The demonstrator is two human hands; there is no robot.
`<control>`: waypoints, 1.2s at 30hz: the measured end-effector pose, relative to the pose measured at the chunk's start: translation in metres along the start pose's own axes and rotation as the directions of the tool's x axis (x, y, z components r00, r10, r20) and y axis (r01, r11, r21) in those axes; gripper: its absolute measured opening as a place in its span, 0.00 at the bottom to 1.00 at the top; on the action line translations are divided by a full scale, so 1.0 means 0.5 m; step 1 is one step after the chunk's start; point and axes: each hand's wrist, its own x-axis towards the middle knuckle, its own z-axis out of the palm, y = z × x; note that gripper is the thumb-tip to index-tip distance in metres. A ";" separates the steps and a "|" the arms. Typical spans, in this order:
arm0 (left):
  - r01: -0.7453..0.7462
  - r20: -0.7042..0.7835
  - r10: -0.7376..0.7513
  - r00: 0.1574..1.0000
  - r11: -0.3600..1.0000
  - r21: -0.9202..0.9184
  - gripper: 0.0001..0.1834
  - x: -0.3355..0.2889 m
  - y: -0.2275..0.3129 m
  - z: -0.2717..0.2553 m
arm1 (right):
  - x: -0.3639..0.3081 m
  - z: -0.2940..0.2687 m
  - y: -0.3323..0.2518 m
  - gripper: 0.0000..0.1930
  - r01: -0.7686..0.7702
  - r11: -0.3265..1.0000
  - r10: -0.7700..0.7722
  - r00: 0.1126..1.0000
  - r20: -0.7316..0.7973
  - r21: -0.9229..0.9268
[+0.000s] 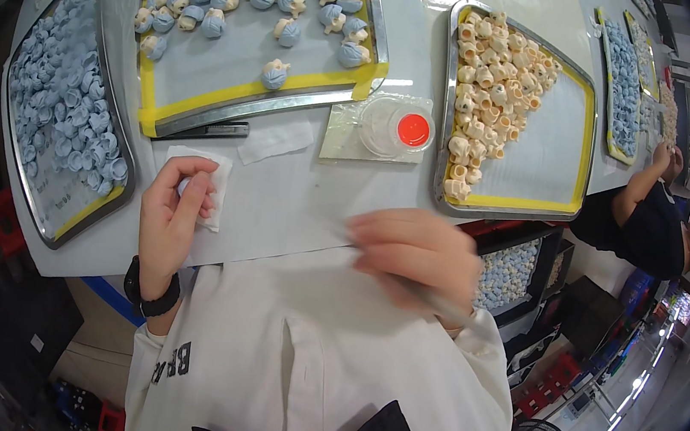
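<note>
My left hand (176, 210), with a black watch at its wrist, is closed around a small light-blue doll piece (184, 186), mostly hidden by the fingers. Under those fingers lies a folded white tissue (217, 193). Smeared by motion, my right hand (420, 253) is over the table's near edge, pinching a thin stick-like tool (436, 301) whose tip I cannot make out. Between and beyond the hands stands a clear round container with a red centre (413, 129). A tray (254, 110) on the far side bears doll heads with blue hair (274, 73).
At left, a metal tray (118, 203) holds blue hair pieces (75, 100). On the right, another tray (586, 159) has peach doll faces (500, 75). A black-handled tool (205, 130) and white tissue (277, 140) lie near the middle tray. A co-worker (642, 213) sits far right.
</note>
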 end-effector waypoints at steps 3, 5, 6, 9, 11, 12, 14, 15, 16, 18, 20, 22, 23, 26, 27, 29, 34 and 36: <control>-0.021 -0.021 0.022 1.000 0.999 0.045 0.08 0.004 -0.001 0.018 | -0.002 -0.039 0.011 0.15 -0.016 1.000 0.006 0.848 -0.530 -0.014; -0.063 -0.060 0.065 0.996 0.998 0.032 0.08 0.012 -0.004 0.029 | 0.001 -0.051 0.032 0.14 -0.124 0.991 0.063 0.791 -0.609 -0.058; -0.067 -0.073 0.070 0.995 0.997 0.038 0.08 0.012 -0.006 0.032 | -0.003 -0.052 0.045 0.14 -0.120 0.990 0.055 0.805 -0.591 -0.070; -0.086 -0.094 0.089 0.992 0.996 0.029 0.09 0.013 -0.014 0.035 | -0.005 -0.049 0.059 0.14 -0.126 0.990 0.065 0.823 -0.565 -0.069; -0.104 -0.106 0.106 0.989 0.994 0.031 0.09 0.010 -0.012 0.032 | 0.000 -0.044 0.066 0.14 -0.130 0.990 0.082 0.822 -0.564 -0.045; -0.094 -0.107 0.096 0.990 0.995 0.023 0.09 0.008 -0.010 0.030 | 0.002 -0.043 0.068 0.14 -0.127 0.992 0.092 0.827 -0.555 -0.026; -0.086 -0.099 0.086 0.991 0.996 0.009 0.09 0.011 -0.011 0.028 | 0.004 -0.042 0.072 0.14 -0.130 0.991 0.099 0.832 -0.546 -0.017; -0.085 -0.097 0.085 0.992 0.996 0.009 0.09 0.012 -0.012 0.028 | 0.004 -0.043 0.076 0.14 -0.136 0.990 0.105 0.848 -0.520 -0.023; -0.083 -0.098 0.083 0.992 0.997 0.010 0.09 0.012 -0.012 0.028 | 0.004 -0.043 0.078 0.14 -0.141 0.990 0.110 0.864 -0.491 -0.026; -0.082 -0.097 0.083 0.992 0.997 0.010 0.09 0.012 -0.011 0.026 | 0.005 -0.041 0.079 0.14 -0.138 0.990 0.111 0.866 -0.488 -0.018; -0.081 -0.095 0.082 0.992 0.997 0.009 0.09 0.012 -0.013 0.026 | 0.004 -0.041 0.080 0.14 -0.136 0.991 0.113 0.868 -0.484 -0.012; -0.094 -0.088 0.094 0.992 0.996 0.007 0.09 0.013 -0.016 0.027 | 0.004 -0.041 0.080 0.14 -0.135 0.991 0.120 0.861 -0.494 0.004; -0.093 -0.089 0.093 0.992 0.996 0.007 0.09 0.013 -0.016 0.027 | 0.004 -0.041 0.081 0.14 -0.135 0.991 0.120 0.862 -0.493 0.005; -0.092 -0.086 0.092 0.992 0.996 0.004 0.09 0.012 -0.013 0.027 | 0.004 -0.040 0.081 0.13 -0.129 0.991 0.122 0.857 -0.500 0.020; -0.092 -0.086 0.093 0.992 0.996 0.016 0.09 0.012 -0.013 0.027 | 0.004 -0.040 0.081 0.13 -0.134 0.991 0.124 0.858 -0.498 0.016; -0.092 -0.087 0.094 0.992 0.995 0.028 0.09 0.011 -0.013 0.027 | 0.005 -0.040 0.082 0.13 -0.138 0.990 0.126 0.860 -0.495 0.012; -0.083 -0.092 0.085 0.992 0.996 0.029 0.09 0.012 -0.012 0.027 | 0.008 -0.040 0.082 0.13 -0.144 0.989 0.111 0.864 -0.491 -0.029; -0.085 -0.093 0.087 0.992 0.996 0.027 0.09 0.012 -0.012 0.028 | 0.007 -0.040 0.083 0.12 -0.144 0.989 0.112 0.863 -0.493 -0.029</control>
